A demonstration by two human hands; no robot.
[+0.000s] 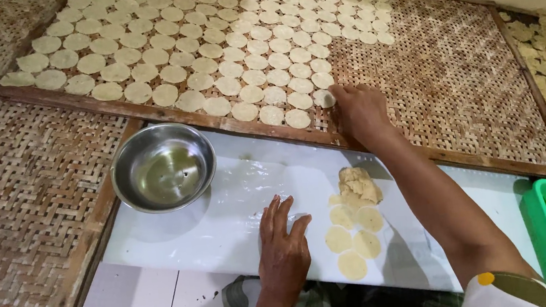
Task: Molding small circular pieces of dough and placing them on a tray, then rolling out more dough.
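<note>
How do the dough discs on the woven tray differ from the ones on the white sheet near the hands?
The tray discs number in the dozens, in tidy rows; the sheet discs are few, in a loose cluster. Tray discs lie on woven bamboo, sheet discs on smooth white plastic beside a dough lump. Both sets are pale, round and flat.

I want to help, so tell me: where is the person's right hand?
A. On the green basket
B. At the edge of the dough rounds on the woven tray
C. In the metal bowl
B: the right hand reaches onto the woven tray, fingertips at the last dough rounds; the metal bowl is untouched.
</note>
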